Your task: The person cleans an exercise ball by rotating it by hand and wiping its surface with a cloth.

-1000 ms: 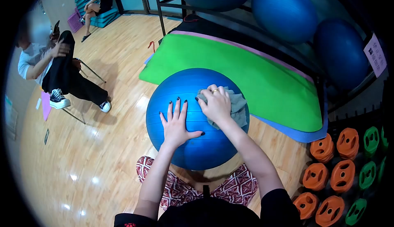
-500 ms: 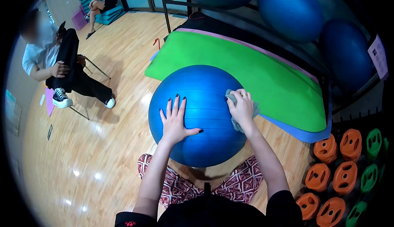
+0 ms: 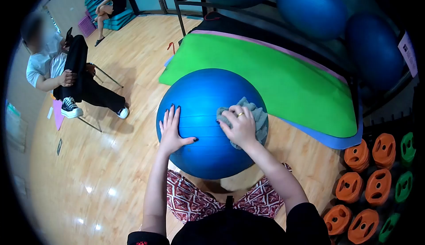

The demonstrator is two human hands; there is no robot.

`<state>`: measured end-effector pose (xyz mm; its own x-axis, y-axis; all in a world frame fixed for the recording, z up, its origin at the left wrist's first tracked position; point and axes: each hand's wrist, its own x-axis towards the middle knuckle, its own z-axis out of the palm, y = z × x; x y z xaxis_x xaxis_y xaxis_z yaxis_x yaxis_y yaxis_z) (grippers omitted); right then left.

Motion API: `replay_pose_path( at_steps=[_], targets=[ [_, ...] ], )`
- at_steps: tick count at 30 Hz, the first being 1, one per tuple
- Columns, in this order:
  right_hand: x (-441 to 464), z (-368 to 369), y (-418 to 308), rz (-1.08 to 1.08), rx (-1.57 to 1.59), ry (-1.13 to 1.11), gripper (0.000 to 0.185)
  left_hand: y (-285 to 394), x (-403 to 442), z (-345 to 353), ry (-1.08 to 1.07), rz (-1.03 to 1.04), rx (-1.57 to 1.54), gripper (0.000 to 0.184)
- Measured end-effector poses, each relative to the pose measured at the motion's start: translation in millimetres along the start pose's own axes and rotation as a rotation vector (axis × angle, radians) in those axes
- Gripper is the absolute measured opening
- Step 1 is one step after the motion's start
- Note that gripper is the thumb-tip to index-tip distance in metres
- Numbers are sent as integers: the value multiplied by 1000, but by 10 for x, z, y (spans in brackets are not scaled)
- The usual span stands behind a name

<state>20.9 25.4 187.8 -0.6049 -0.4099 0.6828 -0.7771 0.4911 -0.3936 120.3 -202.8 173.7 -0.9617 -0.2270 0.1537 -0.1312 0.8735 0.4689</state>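
Note:
A large blue exercise ball [image 3: 203,99] stands on the wooden floor between my knees. My left hand [image 3: 171,134] lies flat on the ball's left side, thumb stretched out to the right and fingers apart. On the right part of the ball, my right hand [image 3: 240,126] holds a grey-green cloth [image 3: 261,120] pressed against the surface. The cloth is bunched under the fingers and spreads out beyond them to the right.
Behind the ball lies a green mat [image 3: 265,74]. A rack [image 3: 177,14] with several blue balls is beyond it. Orange weight plates [image 3: 349,186] stand at the right. One person [image 3: 48,65] sits on a chair at the left, another [image 3: 116,1] on stacked mats.
My right hand and the cloth have moved inward from the ball's right edge. My left hand has shifted left on the ball, and the view has moved slightly.

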Motion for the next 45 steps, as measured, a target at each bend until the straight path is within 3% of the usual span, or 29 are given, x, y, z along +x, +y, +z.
replay_pose_path(
  at_steps=[6, 9, 11, 13, 15, 20, 28, 39, 43, 45],
  targets=[
    [21, 124, 166, 152, -47, 112, 19, -170, 41, -67, -25, -31, -41, 121],
    [19, 134, 176, 176, -112, 142, 19, 5, 95, -159, -71, -39, -59, 112],
    [25, 123, 209, 203, -115, 133, 19, 282, 151, -150, -49, 16, -13, 94],
    [19, 116, 275, 241, -118, 117, 19, 641, 204, -92, -29, 91, 50, 61],
    [56, 102, 418, 247, -97, 170, 18, 776, 297, 32, -116, 83, 223, 51],
    [2, 15, 718, 448, -54, 136, 21, 921, 502, 281, 7, 171, 328, 46],
    [-483, -99, 290, 240, -117, 125, 17, 905, 681, 390, 53, 213, 402, 46],
    [-3, 95, 852, 484, -202, 198, 16, 863, 642, 446, 83, 223, 447, 46],
    [96, 115, 380, 251, -165, 164, 14, 838, 565, 413, 85, 220, 460, 45],
    [101, 108, 351, 235, -106, 148, 14, 768, 511, 357, 85, 227, 427, 45]
  ],
)
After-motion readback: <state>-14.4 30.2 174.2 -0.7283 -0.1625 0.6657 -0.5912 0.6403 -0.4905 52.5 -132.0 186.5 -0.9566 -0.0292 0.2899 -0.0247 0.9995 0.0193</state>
